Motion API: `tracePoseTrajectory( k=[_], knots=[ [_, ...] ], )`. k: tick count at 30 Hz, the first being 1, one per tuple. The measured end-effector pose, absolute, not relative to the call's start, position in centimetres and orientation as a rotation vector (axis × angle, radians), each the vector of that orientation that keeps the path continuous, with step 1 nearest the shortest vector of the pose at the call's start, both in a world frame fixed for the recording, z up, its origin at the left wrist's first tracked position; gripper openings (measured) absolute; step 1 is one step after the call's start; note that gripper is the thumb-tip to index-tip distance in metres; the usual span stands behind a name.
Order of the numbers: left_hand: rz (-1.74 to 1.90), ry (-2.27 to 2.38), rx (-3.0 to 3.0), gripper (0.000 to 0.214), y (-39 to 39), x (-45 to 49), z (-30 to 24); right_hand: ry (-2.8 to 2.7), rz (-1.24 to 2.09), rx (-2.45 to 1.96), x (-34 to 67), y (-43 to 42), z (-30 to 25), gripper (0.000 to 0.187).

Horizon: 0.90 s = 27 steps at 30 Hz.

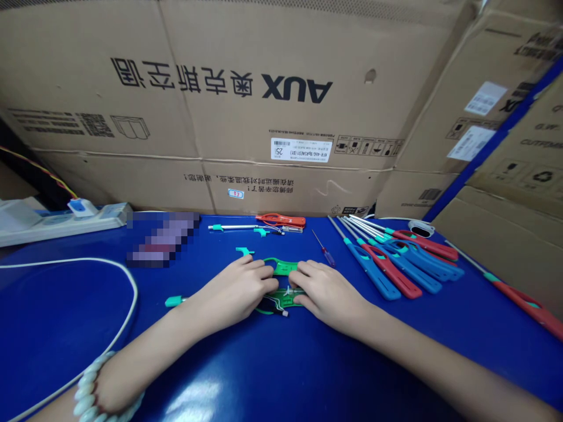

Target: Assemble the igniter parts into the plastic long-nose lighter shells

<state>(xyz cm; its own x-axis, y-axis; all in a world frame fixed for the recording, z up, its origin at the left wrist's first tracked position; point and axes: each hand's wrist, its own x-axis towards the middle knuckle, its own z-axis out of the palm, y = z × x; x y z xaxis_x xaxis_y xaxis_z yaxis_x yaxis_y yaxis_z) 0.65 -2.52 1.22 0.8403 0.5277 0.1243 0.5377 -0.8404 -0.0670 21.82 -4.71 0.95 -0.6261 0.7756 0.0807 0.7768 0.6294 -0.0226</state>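
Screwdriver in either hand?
No: the purple screwdriver lies on the blue table beyond the right hand, while that hand and the left hand are at the green casing parts.

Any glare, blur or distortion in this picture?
Head view: bright glare near the bottom on the blue table; coarse pixel blocks hide a purplish object at left; small print toward the left edge of the cardboard looks smeared.

I see a cardboard box [229, 126] along the far edge of my counter [229, 375], a power strip [103, 219] near its far left corner.
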Motion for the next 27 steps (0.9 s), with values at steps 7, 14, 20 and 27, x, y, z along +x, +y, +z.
tracePoseTrajectory(
  k=[7, 14, 20, 27],
  knots=[
    [-0.142, -0.86, -2.913, 0.016, -2.7, 0.9, 1.4, -2.759, -0.009, -1.329, 21.6, -4.8, 1.2, 0.011],
    [-0.114, -0.887, -2.91, 0.02, -3.1, 0.9, 1.6, -2.748, 0.041, -1.343, 21.7, -4.8, 1.2, 0.009],
    [-0.052, -0.953, -2.92, 0.022, -3.5, 1.2, 1.7, -2.749, 0.073, -1.378, 21.8, -4.7, 1.2, 0.009],
    [-0.098, -0.953, -2.928, 0.024, -3.6, 1.2, 1.6, -2.771, 0.078, -1.388, 21.6, -4.9, 1.5, 0.011]
  ],
)
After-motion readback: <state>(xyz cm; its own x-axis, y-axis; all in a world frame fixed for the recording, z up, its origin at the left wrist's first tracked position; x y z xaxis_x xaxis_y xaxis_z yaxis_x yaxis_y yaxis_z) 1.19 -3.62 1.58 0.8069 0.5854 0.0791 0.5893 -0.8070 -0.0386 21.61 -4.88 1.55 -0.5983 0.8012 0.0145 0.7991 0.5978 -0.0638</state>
